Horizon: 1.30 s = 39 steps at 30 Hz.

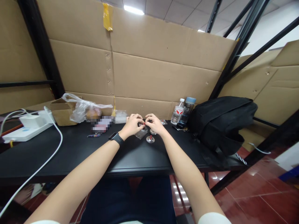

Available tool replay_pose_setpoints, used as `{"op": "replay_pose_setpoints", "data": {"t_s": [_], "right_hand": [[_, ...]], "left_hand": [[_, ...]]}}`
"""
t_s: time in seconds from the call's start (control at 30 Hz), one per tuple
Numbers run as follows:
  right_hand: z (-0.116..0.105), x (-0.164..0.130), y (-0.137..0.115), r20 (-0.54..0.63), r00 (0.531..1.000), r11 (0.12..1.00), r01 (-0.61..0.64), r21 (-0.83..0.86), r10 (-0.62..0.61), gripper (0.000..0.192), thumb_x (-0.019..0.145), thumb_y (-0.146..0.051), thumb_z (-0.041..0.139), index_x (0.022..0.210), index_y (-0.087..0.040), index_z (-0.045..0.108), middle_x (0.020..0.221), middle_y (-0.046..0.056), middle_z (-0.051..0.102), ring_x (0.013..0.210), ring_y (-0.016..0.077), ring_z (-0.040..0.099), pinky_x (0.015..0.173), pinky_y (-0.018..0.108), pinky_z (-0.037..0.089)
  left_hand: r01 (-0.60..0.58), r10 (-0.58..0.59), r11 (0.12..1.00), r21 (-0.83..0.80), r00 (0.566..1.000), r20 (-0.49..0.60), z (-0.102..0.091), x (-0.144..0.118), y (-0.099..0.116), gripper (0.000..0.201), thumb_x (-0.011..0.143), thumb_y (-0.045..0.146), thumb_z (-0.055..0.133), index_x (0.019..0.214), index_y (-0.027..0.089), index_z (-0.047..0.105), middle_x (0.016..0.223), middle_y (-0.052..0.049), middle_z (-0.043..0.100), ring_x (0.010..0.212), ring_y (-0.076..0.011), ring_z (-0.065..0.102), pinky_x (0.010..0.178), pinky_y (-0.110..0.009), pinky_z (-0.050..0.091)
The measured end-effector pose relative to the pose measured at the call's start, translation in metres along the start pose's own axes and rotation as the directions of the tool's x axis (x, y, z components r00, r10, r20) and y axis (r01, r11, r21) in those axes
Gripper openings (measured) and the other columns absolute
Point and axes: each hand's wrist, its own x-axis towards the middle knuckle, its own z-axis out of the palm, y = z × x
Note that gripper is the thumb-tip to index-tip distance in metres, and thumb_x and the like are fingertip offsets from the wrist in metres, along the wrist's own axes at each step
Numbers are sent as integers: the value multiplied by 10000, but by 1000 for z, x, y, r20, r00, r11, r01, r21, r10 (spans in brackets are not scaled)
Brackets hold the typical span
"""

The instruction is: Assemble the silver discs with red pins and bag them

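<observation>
While both arms stretch over the black desk (70, 149), the left hand (132, 125) and right hand (155, 123) pinch a tiny dark part (141, 124) between fingertips above a clear bag (141, 133); it looks light, rigid, easily dropped, best gripped by its edges.

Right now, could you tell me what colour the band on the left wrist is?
Black; the wristband shows best in the head view.

Surroundings on the black desk (70, 149), backed by cardboard panels (151, 62).
Left of frame: white power strip (23, 133) with cable (53, 149), cardboard box (61, 112), plastic bag (85, 110). Right of centre: two bottles, one clear (177, 112) and one dark (187, 110), beside a black backpack (221, 121). Lower right: red tiled floor (257, 193).
</observation>
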Motion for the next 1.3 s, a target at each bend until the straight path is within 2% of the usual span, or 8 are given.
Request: {"op": "replay_pose_setpoints", "data": {"t_s": [0.2,0.33,0.43,0.8,0.93,1.03,1.2,1.3], "right_hand": [[-14,5,20,-47,998,993,35,-110,-40,166,876,-332,593,866,-207,702,1023,57,663,968,196,638,888,330,499],[-46,0,58,-132,966,845,-260,-467,224,256,881,-185,516,1072,-185,685,1140,111,686,1073,231,631,982,368,468],[-66,-9,83,-156,865,616,-455,-643,476,384,870,-146,503,1229,-190,634,1344,143,628,1257,293,567,1028,428,435],[-64,-16,88,-168,771,474,-531,-703,615,453,885,-242,538,1330,-253,621,1465,167,517,1363,406,454,1060,632,352],[-66,-13,68,-95,855,605,-435,-667,510,434,858,-228,600,1289,-206,648,1368,172,578,1279,331,528,1041,484,423],[-68,-9,40,225,902,853,-231,-469,368,360,816,-200,650,1171,-175,700,1068,90,712,943,192,654,877,299,490],[-55,-8,3,725,641,965,-118,-233,253,473,655,-366,843,1073,-166,752,863,23,743,722,145,641,692,234,466],[-45,-9,1,715,644,954,-78,-291,271,306,678,-385,824,872,-152,788,781,35,750,692,149,636,663,235,452]], "left_hand": [[25,-25,1000,14,998,-60,-2,2,-6,141,877,386,696,883,300,808,1058,-74,664,1099,-300,501,930,-472,350],[59,-58,998,10,995,-81,-6,2,-12,165,905,388,667,908,309,812,992,-75,666,1033,-282,516,922,-470,331],[61,-61,998,2,997,-55,-7,0,-12,172,917,377,650,904,312,808,992,-72,692,1039,-285,522,923,-475,314],[64,-64,998,-6,998,-17,-6,-3,-10,179,927,362,628,899,318,799,1014,-58,749,1065,-294,536,917,-464,287],[71,-71,997,16,997,-10,-8,-2,-9,207,948,388,602,923,324,798,1044,-42,756,1066,-280,547,915,-450,274],[81,-81,996,22,997,-13,-10,-1,-8,214,956,391,596,935,307,792,1048,-40,765,1074,-271,554,919,-441,267],[122,-122,992,28,992,-11,-12,-1,-7,207,955,380,596,936,294,783,1026,-43,774,1075,-269,566,932,-438,265],[127,-127,992,21,992,-14,-13,-1,-7,199,953,373,596,931,295,777,1007,-37,778,1070,-265,577,946,-446,265]]}}
